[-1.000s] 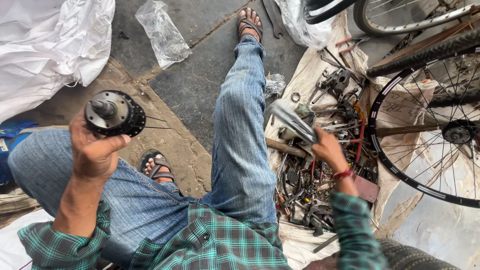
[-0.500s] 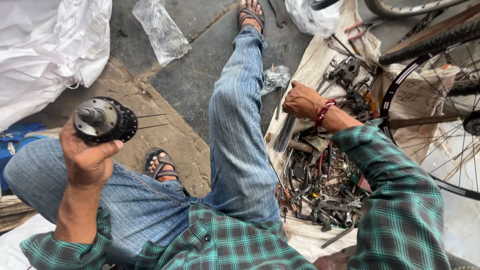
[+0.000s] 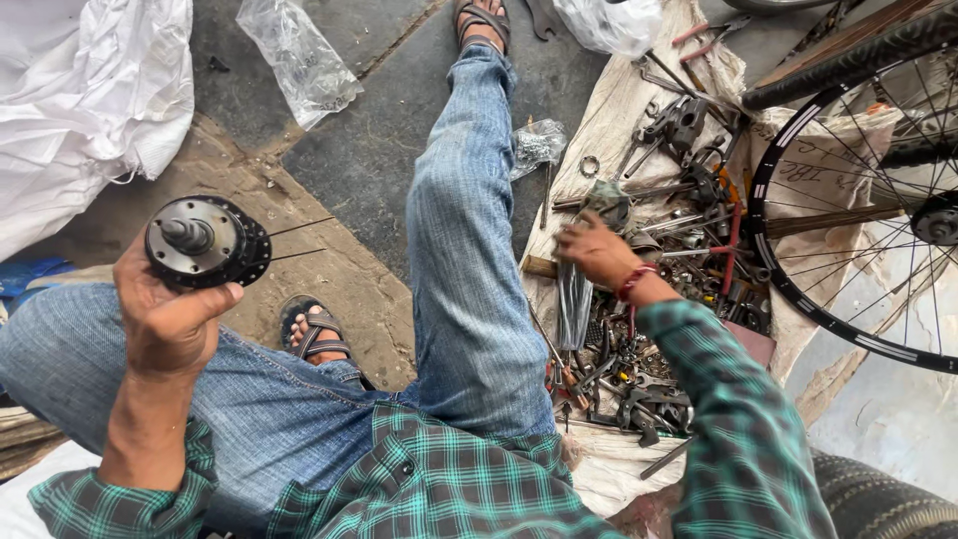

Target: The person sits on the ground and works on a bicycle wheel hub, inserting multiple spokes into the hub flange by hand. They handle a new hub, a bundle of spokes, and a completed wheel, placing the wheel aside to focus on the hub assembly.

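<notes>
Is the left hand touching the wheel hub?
Touching. The head view shows the left hand gripping the wheel hub from below, thumb pressed against its rim.

The spoked wheel [image 3: 878,220] is cut by the right edge, so only a part of its rim and hub shows; the tyre [image 3: 888,504] in the lower right corner is also cut off; the palm of the left hand [image 3: 170,319] hides the back of the black hub [image 3: 205,242]; the fingertips of the right hand [image 3: 597,250] blur into the bundle of thin rods [image 3: 574,299]; the small parts in the tool pile [image 3: 659,329] are too tangled to tell apart; the white sack [image 3: 80,90] runs past the left edge.
</notes>
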